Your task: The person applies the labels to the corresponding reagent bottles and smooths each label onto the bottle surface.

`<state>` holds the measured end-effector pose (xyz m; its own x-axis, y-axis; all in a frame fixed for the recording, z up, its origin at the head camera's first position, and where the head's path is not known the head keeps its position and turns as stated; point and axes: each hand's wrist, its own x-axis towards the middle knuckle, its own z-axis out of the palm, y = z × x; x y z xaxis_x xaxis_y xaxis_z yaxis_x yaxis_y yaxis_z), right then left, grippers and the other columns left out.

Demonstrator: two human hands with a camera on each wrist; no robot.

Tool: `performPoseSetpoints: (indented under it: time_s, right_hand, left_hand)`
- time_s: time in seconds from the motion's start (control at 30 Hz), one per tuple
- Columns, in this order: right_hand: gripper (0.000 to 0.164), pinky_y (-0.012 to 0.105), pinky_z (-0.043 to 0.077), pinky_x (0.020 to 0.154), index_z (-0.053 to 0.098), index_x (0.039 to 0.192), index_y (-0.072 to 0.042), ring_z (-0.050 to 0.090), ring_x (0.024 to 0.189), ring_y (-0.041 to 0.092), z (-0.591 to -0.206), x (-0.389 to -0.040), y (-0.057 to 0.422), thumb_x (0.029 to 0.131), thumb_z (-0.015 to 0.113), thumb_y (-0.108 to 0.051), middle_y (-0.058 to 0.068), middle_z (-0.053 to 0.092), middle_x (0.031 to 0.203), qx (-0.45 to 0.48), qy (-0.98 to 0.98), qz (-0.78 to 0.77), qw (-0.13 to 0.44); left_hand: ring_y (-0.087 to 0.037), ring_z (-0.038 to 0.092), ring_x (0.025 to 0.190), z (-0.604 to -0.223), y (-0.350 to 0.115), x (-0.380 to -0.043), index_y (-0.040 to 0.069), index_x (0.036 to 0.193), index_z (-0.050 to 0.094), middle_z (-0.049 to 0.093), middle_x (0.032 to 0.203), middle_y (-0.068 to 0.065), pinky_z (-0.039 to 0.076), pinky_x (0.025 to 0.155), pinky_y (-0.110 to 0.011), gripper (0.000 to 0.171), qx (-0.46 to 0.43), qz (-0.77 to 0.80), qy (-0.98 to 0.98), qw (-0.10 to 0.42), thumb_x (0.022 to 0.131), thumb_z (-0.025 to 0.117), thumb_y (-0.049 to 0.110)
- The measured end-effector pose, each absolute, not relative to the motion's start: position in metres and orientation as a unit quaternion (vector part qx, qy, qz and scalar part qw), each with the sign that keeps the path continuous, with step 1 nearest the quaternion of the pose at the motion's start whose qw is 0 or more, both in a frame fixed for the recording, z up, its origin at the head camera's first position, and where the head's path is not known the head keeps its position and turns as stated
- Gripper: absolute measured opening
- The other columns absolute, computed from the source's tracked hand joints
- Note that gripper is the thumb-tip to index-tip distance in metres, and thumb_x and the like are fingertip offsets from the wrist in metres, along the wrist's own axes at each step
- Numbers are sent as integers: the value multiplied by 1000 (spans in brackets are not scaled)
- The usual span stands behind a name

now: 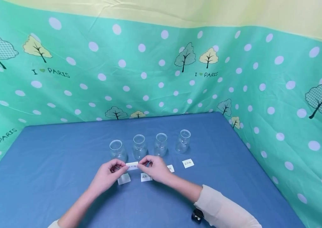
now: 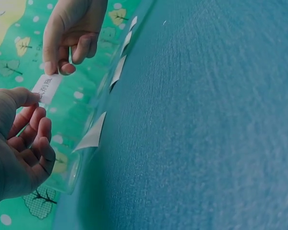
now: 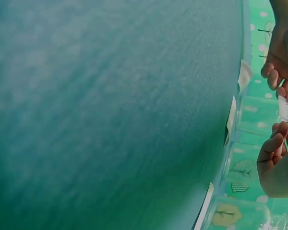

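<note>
Between both hands a small white label (image 1: 132, 166) with printed dark characters is stretched out, held above the blue table. My left hand (image 1: 107, 175) pinches its left end between thumb and forefinger. At the other end, my right hand (image 1: 157, 169) pinches it the same way. In the left wrist view the label (image 2: 47, 90) faces the camera, its characters partly covered by the left thumb. Just behind the hands stands the leftmost clear glass jar (image 1: 118, 150), without a lid. Below the left hand lies a blank white paper piece (image 1: 124, 179).
More open glass jars (image 1: 139, 147) continue the row to the right, up to the rightmost jar (image 1: 183, 141). Printed labels lie in front: one label (image 1: 145, 177) partly under the right hand, another label (image 1: 188, 163) at right. A small black object (image 1: 197, 216) sits by the right sleeve.
</note>
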<state>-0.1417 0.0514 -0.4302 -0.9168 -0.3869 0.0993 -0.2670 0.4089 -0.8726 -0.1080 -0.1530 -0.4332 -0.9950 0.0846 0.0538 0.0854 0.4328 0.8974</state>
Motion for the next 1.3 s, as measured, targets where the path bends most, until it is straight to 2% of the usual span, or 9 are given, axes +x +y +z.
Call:
performPoseSetpoints:
  time_s: [0.4,0.83,1.07,1.3]
  right_hand:
    - [10,15,37,48,70,85,-8,44,52,5,-435,-146,38,83,70,-18,4,66,75,-202,840,-502,38]
    - [13,14,39,52,70,86,-12,45,56,-1,-440,-151,22,84,69,-25,-1,67,74,-193,854,-483,19]
    - [13,14,38,52,70,85,-11,46,56,-1,-440,-152,12,84,69,-24,0,66,73,-197,852,-484,21]
    - [10,13,41,56,70,84,-11,49,61,-3,-443,-154,5,83,69,-21,0,66,72,-206,854,-477,-3]
  left_hand:
    - [-4,50,60,-438,-165,-112,7,90,66,63,75,-3,43,52,-21,16,-49,-519,-853,15,85,68,22]
    - [-3,50,60,-444,-178,-116,7,90,66,65,76,-4,43,52,-22,14,-45,-500,-864,31,85,68,21]
    - [-3,50,60,-443,-186,-115,8,91,66,64,76,-3,43,52,-22,15,-46,-489,-870,41,86,68,22]
    - [-3,50,60,-443,-192,-115,9,91,66,65,77,-3,43,53,-21,16,-37,-478,-877,39,86,68,23]
